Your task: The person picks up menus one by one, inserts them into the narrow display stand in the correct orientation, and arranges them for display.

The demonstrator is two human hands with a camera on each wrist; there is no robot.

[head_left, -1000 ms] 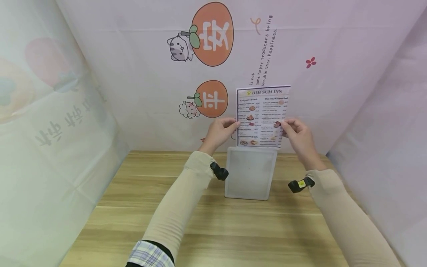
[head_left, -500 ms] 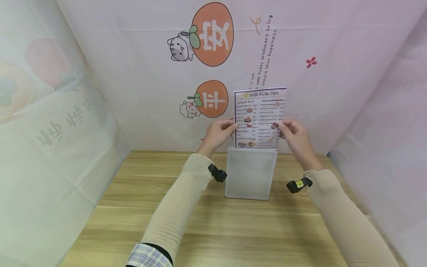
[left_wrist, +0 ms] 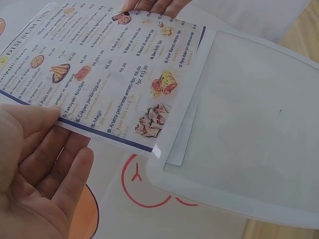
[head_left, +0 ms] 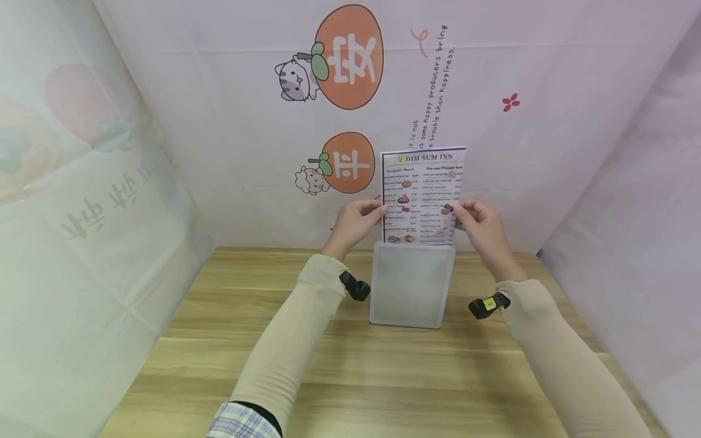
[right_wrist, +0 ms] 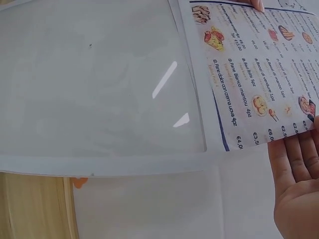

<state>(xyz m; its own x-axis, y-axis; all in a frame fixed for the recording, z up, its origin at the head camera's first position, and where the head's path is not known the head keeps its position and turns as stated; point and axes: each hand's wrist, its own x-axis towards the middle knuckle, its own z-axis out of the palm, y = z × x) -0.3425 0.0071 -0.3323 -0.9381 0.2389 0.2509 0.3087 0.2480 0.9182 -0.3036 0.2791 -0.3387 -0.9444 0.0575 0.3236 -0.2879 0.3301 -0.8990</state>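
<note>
A printed menu sheet headed "DIM SUM INN" stands upright above a white-framed clear display holder. My left hand pinches the sheet's left edge between thumb and fingers. At the opposite edge, my right hand holds it the same way. The sheet's lower edge meets the holder's top rim. In the left wrist view, a pale slanted strip of paper shows through the clear pane just inside that rim. Close up in the right wrist view, the pane carries bright reflections and a small dark speck.
The holder stands near the back of a wood-grain table. Right behind it rises a white printed backdrop with orange fruit drawings, and similar cloth hangs at both sides. Each wrist wears a small black camera.
Both hands have brought the menu sheet slightly down and to the left, lining it up more over the holder. The holder has not moved.
</note>
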